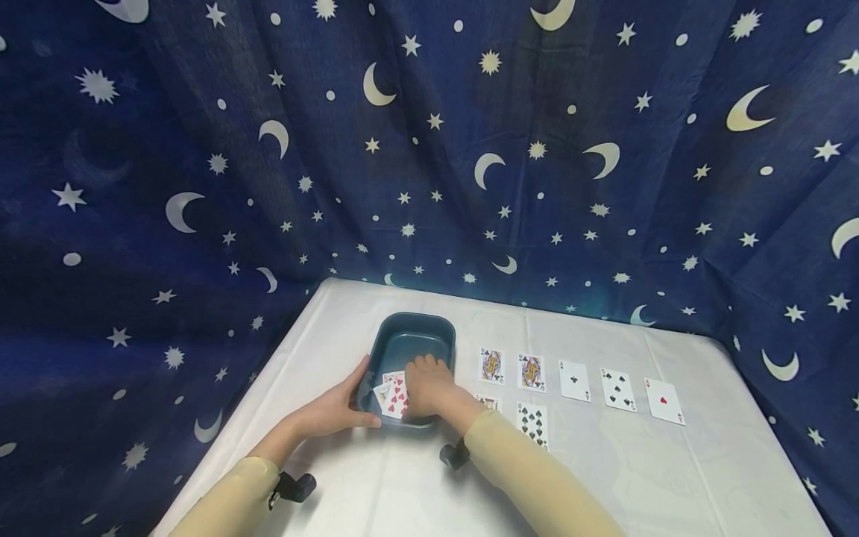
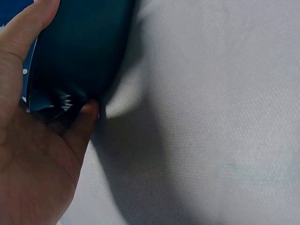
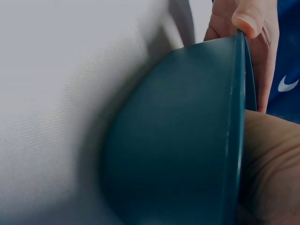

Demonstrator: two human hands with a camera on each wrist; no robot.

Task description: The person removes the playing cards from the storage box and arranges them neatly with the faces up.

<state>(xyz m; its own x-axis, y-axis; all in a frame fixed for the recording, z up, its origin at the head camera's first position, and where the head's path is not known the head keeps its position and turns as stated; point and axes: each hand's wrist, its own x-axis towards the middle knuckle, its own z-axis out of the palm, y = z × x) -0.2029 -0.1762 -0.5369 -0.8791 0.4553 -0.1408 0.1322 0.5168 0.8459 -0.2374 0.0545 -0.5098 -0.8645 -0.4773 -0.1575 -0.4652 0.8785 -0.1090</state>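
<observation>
Currently:
left hand [image 1: 333,409]: grips near-left rim of teal tub [image 1: 403,333]
right hand [image 1: 428,385]: fingers curled inside tub, on cards [image 1: 392,395]; grip unclear

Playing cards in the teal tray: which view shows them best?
The head view: the cards lie face-up in the teal tray, partly under the right hand. Both wrist views show only the tray's outer wall and no cards.

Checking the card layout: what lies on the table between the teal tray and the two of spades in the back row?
Head view: two face cards lie side by side between the teal tray and the two of spades.
</observation>
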